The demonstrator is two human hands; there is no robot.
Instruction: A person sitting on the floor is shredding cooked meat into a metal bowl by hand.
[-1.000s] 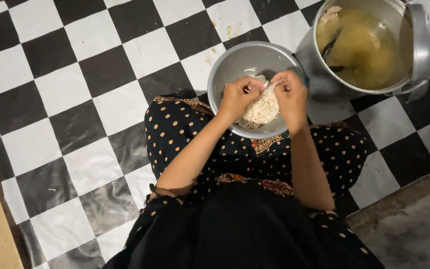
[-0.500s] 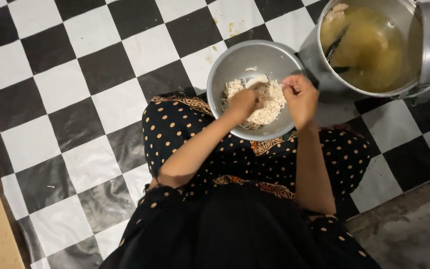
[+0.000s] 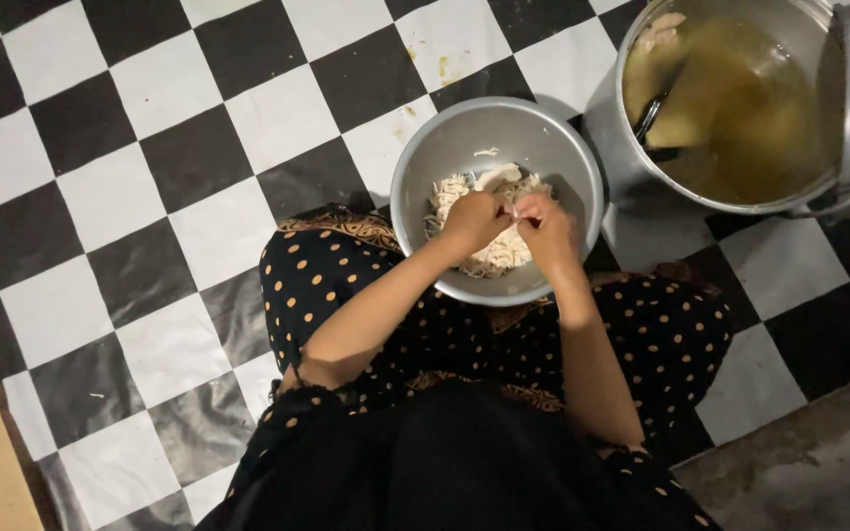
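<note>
A round metal bowl [image 3: 464, 138] sits on the floor in front of my knees, holding a heap of pale shredded meat [image 3: 450, 192]. Both hands are over the bowl, close together. My left hand [image 3: 474, 218] and my right hand [image 3: 546, 228] pinch the same small pale piece of meat between their fingertips, just above the heap. My forearms reach forward over my lap, which is covered by dark cloth with orange dots [image 3: 327, 285].
A large metal pot [image 3: 843, 118] of yellowish broth stands at the top right, touching the bowl's side, with a dark ladle [image 3: 653, 113] and pale pieces in it. The floor is a black and white checked sheet [image 3: 150, 197]. Bare concrete [image 3: 819, 472] lies at the lower right.
My hands, apart over the bowl half a second ago, have come together over the heap. The camera view has shifted slightly, so bowl and pot appear lower.
</note>
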